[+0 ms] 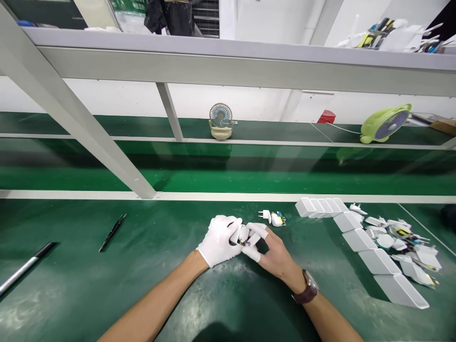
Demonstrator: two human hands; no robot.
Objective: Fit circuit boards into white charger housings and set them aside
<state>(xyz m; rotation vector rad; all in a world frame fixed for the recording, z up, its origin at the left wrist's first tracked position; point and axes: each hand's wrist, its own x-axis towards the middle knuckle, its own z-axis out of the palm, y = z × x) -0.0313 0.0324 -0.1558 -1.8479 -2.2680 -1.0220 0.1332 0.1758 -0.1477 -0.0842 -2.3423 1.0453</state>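
Note:
My left hand (pixel 221 241), in a white glove, is closed around a small white plastic housing (pixel 243 233) with bits of electronic parts showing in it. My right hand (pixel 272 251), bare except for white covers on some fingers, pinches the same housing from the right. The fingers hide much of it, so how the parts sit inside is unclear. Just beyond my right hand lies a white plug with a small circuit board (pixel 273 218) attached, apart from both hands.
On the right, a row of white empty housings (pixel 377 261) borders a pile of white plugs and circuit parts (pixel 406 237). A black pen-like tool (pixel 112 232) and a silver-black rod (pixel 26 268) lie left. A shelf frame (pixel 228 196) crosses behind; a small fan (pixel 221 121) stands there.

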